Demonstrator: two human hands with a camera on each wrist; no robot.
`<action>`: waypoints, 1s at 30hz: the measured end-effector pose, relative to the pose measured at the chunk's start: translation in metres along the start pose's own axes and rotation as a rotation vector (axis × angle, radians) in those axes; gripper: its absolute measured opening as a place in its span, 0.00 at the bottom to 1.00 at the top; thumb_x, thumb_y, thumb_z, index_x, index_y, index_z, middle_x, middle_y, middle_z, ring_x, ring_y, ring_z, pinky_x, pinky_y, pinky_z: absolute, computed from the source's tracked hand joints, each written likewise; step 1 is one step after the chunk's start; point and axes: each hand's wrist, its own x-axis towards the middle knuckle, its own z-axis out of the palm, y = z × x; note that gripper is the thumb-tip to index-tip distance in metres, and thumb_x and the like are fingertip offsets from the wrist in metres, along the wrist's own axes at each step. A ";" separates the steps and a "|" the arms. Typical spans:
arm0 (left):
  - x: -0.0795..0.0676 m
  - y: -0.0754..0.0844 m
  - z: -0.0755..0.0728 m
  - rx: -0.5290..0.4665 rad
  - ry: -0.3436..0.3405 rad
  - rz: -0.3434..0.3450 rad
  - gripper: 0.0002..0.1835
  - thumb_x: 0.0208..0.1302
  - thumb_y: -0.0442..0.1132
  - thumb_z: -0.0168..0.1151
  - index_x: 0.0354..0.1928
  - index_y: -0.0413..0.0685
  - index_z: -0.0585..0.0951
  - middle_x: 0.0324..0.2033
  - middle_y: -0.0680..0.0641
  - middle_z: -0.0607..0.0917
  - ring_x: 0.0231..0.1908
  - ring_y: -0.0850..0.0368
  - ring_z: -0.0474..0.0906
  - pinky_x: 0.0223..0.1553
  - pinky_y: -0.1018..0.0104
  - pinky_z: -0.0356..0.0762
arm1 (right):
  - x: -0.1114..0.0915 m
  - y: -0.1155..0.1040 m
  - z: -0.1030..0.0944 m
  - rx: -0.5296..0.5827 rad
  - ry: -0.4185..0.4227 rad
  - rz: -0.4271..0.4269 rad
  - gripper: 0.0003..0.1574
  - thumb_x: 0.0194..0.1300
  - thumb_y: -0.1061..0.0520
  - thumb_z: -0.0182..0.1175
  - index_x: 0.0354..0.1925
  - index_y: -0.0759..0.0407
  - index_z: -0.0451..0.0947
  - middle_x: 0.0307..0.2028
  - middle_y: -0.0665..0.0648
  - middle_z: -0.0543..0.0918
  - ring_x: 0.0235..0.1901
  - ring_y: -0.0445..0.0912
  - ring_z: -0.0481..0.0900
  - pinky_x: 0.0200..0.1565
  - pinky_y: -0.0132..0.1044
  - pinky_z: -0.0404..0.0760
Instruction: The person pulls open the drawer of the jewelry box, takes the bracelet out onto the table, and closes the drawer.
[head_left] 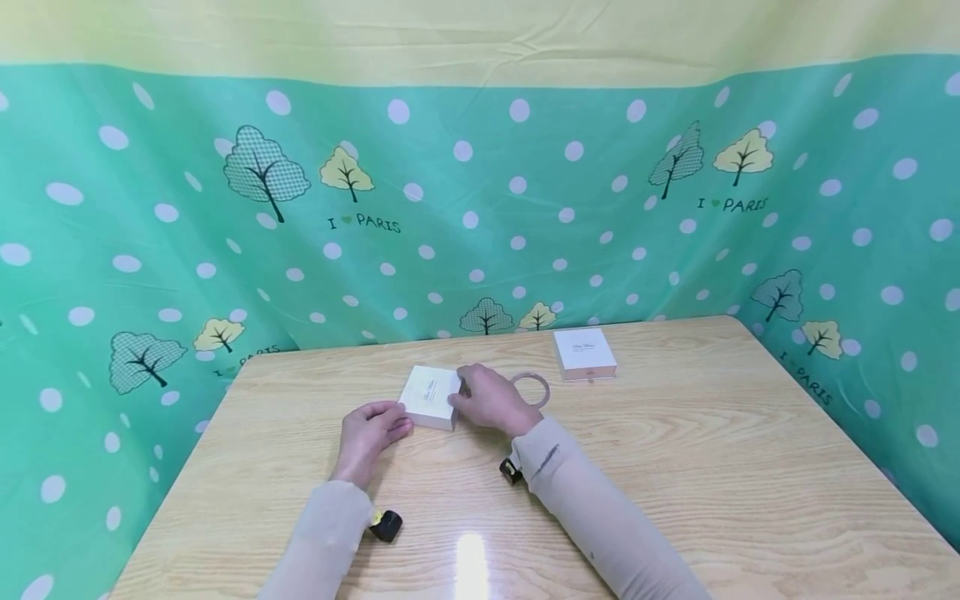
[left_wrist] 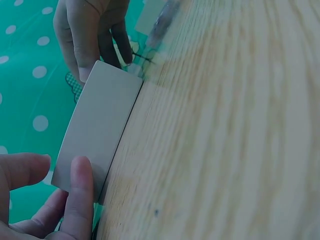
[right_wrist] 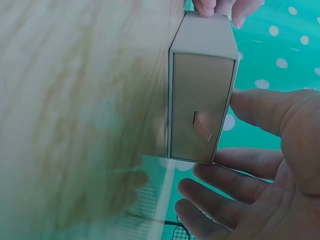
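Right sleeve (head_left: 600, 512): nearest to camera
Left hand (head_left: 369, 435): holds white box (head_left: 429, 395), near-left corner
Right hand (head_left: 492, 400): grasps its right end
Small tab (right_wrist: 203, 126): on this end, toward this hand

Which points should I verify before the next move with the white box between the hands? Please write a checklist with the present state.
1. Left hand touches the white box at its near left corner: ok.
2. Right hand is at the box's right side: ok; whether it grips firmly: cannot tell.
3. Printed face points up: ok.
4. Ring lies apart from the box, beside the right hand: ok.
5. Second white box is apart, farther right: ok.
6. Contents known: cannot tell; the walls hide the inside.
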 end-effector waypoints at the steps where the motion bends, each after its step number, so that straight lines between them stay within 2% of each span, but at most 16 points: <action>1: 0.000 0.000 0.000 0.001 0.003 -0.002 0.17 0.63 0.31 0.61 0.52 0.30 0.74 0.37 0.41 0.83 0.37 0.54 0.84 0.46 0.65 0.84 | -0.001 0.000 0.000 -0.007 -0.003 -0.005 0.17 0.63 0.47 0.62 0.46 0.56 0.77 0.36 0.50 0.77 0.34 0.42 0.74 0.38 0.34 0.80; 5: 0.000 0.000 0.000 0.006 0.002 0.005 0.17 0.63 0.31 0.61 0.52 0.30 0.75 0.39 0.40 0.82 0.38 0.54 0.84 0.47 0.65 0.83 | -0.004 -0.001 -0.001 -0.027 -0.012 -0.014 0.13 0.63 0.47 0.62 0.39 0.53 0.76 0.32 0.48 0.74 0.30 0.41 0.73 0.30 0.30 0.76; 10: 0.001 0.000 0.000 0.029 0.001 0.016 0.18 0.64 0.33 0.61 0.54 0.31 0.75 0.42 0.38 0.81 0.39 0.54 0.83 0.48 0.66 0.83 | -0.006 -0.002 -0.002 -0.061 -0.004 -0.026 0.12 0.62 0.47 0.62 0.36 0.52 0.75 0.33 0.49 0.75 0.29 0.42 0.73 0.29 0.30 0.76; 17: 0.002 -0.001 0.001 0.025 -0.008 0.019 0.19 0.65 0.34 0.60 0.55 0.32 0.74 0.49 0.36 0.76 0.40 0.57 0.83 0.49 0.67 0.82 | -0.010 -0.002 0.000 -0.116 0.018 -0.019 0.14 0.62 0.45 0.61 0.37 0.54 0.76 0.37 0.52 0.77 0.32 0.42 0.73 0.34 0.33 0.78; 23: 0.003 -0.001 0.001 -0.001 -0.015 0.035 0.22 0.63 0.32 0.61 0.58 0.31 0.71 0.51 0.36 0.73 0.44 0.51 0.82 0.52 0.65 0.80 | -0.015 -0.004 -0.002 -0.116 0.024 -0.033 0.16 0.62 0.48 0.61 0.41 0.59 0.79 0.40 0.56 0.79 0.34 0.44 0.74 0.34 0.34 0.79; 30: 0.002 0.000 0.003 0.017 -0.014 0.053 0.23 0.63 0.31 0.60 0.59 0.31 0.69 0.51 0.36 0.73 0.48 0.49 0.80 0.53 0.66 0.80 | -0.018 -0.004 -0.004 -0.113 0.014 -0.026 0.21 0.61 0.49 0.63 0.47 0.61 0.78 0.42 0.56 0.78 0.34 0.44 0.74 0.33 0.34 0.79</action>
